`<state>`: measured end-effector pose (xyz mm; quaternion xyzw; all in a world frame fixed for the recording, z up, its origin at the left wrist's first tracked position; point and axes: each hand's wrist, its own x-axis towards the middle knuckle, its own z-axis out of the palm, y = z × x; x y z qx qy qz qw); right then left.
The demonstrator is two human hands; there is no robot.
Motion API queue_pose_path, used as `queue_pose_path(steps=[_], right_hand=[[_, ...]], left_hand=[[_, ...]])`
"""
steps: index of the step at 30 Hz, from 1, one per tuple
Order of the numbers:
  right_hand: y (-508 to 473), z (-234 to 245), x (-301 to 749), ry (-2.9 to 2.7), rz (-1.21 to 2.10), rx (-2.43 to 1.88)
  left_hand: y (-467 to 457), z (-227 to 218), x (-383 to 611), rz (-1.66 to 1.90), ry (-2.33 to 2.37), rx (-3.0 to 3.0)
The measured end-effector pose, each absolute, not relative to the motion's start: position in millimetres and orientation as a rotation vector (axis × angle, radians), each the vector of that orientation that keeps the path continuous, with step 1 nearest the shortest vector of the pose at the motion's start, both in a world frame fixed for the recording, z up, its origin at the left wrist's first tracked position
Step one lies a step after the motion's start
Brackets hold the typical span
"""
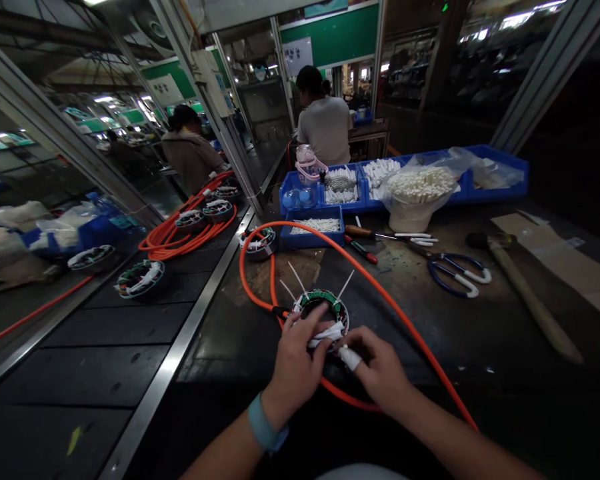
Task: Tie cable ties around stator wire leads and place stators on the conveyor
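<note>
Bare forearms point(230, 447) rise nearest my camera, a light-blue band point(261, 423) around the left wrist. Just beyond, on the dark worktable point(215, 360), lies the ring-shaped part with a green-and-white rim point(336, 301), thin white plastic ties point(347, 285) sticking up from its far side. Across its near side I see a slim white bundle point(330, 335), its long axis running roughly left to right and tipping slightly away from me at the right end. That right end points toward the right hand point(383, 377), just beside it; the left hand point(295, 363) is nearer, already over the bundle and the ring's near-left edge. Left thumb and forefinger straddle the bundle; I can't tell whether they pinch or merely press it. Right thumb and forefinger bend toward each other at the near-right rim, and whatever they may hold is hidden from me. An orange rubber-like cable point(405, 313) loops around the ring.
</note>
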<state>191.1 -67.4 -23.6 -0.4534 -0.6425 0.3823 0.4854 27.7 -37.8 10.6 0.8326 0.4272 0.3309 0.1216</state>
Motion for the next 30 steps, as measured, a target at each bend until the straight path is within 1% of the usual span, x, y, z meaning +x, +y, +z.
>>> queue_pose_path(steps=[4, 7, 14, 19, 23, 30], right_hand=[[-69, -25, 192, -1.310, 1.232, -1.015], [-78, -31, 197, -1.310, 1.307, -0.953], [-71, -28, 193, -1.354, 1.225, -1.084], [-74, -27, 195, -1.350, 1.282, -1.009], [-79, -30, 197, -1.329, 1.252, -0.992], [-66, -26, 187, -1.323, 1.159, -1.116]], left_hand=[[-37, 7, 26, 1.020, 1.081, 2.568], [-36, 6, 25, 1.035, 1.065, 2.590], [-36, 8, 25, 1.029, 1.075, 2.579], [-37, 10, 26, 1.022, 1.099, 2.576], [-38, 12, 27, 1.012, 1.111, 2.563], [-42, 12, 26, 1.026, 1.144, 2.539]])
